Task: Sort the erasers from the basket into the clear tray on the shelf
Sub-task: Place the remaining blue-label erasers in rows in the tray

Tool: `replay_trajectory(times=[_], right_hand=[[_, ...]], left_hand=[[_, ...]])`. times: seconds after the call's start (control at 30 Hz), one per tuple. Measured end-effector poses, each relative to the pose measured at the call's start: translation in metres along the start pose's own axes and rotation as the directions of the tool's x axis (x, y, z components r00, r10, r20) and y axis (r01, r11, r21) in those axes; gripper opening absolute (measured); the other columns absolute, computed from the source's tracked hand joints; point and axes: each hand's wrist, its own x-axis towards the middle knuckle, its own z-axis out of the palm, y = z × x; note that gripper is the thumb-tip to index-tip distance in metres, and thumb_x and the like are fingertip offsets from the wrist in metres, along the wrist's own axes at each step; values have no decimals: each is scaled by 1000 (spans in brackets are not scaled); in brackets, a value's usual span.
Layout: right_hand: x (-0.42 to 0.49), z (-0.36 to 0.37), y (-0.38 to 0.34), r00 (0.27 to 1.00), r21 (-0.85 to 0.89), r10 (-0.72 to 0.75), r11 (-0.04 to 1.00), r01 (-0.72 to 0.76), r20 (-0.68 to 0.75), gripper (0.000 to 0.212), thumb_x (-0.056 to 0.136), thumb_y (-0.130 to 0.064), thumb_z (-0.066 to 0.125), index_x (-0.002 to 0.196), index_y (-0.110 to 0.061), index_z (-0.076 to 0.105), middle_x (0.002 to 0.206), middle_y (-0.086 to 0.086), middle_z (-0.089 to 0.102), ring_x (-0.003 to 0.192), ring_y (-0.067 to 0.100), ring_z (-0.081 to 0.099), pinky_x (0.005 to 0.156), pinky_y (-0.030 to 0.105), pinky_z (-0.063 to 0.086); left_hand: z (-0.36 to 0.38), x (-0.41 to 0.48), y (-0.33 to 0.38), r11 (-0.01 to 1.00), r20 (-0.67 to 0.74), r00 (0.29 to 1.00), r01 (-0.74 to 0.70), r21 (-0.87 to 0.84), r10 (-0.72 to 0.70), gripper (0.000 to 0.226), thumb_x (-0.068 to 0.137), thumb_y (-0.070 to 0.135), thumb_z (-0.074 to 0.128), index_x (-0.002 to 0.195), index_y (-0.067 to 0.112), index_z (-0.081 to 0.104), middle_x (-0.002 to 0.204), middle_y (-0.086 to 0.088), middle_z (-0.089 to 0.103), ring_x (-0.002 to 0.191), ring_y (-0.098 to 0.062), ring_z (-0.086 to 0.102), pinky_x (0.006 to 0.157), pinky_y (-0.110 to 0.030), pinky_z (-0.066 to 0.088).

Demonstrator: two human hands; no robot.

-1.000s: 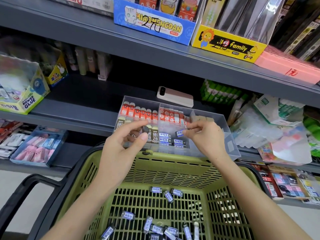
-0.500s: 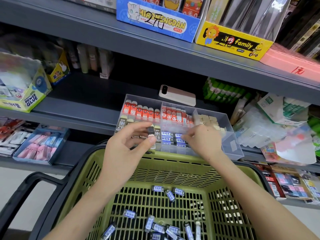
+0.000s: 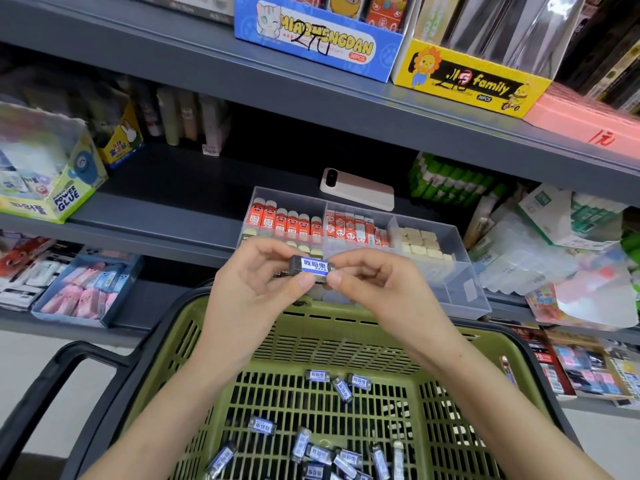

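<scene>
two grey shelves (image 3: 166, 202); left hand (image 3: 252, 292) and right hand (image 3: 377, 289) pinch one eraser (image 3: 310, 265) above basket (image 3: 346, 344).

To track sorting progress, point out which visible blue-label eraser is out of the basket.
The eraser pinched between left hand and right hand; the others lie on the basket floor.

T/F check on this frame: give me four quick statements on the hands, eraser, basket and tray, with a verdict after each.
1. The left hand and right hand pinch one eraser between them. True.
2. The basket is empty. False: loose erasers lie on the basket floor.
3. A phone lies on the shelf behind the clear tray. True.
4. The pinched eraser wears a red sleeve. False: its sleeve is blue and white.
</scene>
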Motion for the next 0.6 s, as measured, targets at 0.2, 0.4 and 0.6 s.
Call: replay_trajectory(times=[0.2,0.4,0.6], right_hand=[[21,-30,6,982,-61,68,995,-79,-175,13,76,-1,72,84,-11,67,67,9,61,62,7,58,63,16,47],[39,-23,29,977,-427,158,881,-206,-145,20,72,-10,75,68,-26,64,67,-1,68,72,17,65,78,32,51],[40,-25,31,972,-459,236,863,-210,-2,30,88,-23,63,60,-17,69,58,-19,64,67,-11,59,67,16,46]], left_hand=[[-11,2,7,658,9,974,-161,735,228,23,80,41,64,102,34,61,107,23,60,109,1,52,97,-13,34],[-20,7,0,418,80,983,-144,897,166,42,86,45,53,119,20,62,124,8,55,120,-13,46,103,-28,25],[-18,5,-5,352,160,982,-187,917,104,55,83,52,44,117,14,64,127,-3,56,122,-22,47,101,-32,28]])
